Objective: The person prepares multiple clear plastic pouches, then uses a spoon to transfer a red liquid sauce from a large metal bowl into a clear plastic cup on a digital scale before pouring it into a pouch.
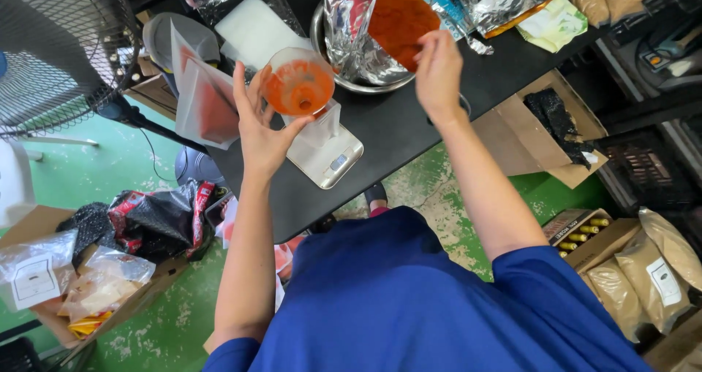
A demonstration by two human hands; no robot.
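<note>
My left hand [259, 127] grips the rim of a clear plastic funnel [298, 83] stained orange-red, held over a small clear pouch [322, 123] that stands on a white kitchen scale [329, 160]. My right hand [437, 69] pinches a flat clear bag of reddish-orange powder [398, 21], raised and tilted above the black table [395, 134]. Just behind it, a large silver foil bag [351, 28] sits in a metal bowl [365, 85].
Empty clear pouches with red dust [201, 94] lie at the table's left, beside a black fan [58, 50]. Foil and paper bags [512, 3] crowd the far edge. Cardboard boxes [537, 134] and filled bags [651, 270] stand on the green floor.
</note>
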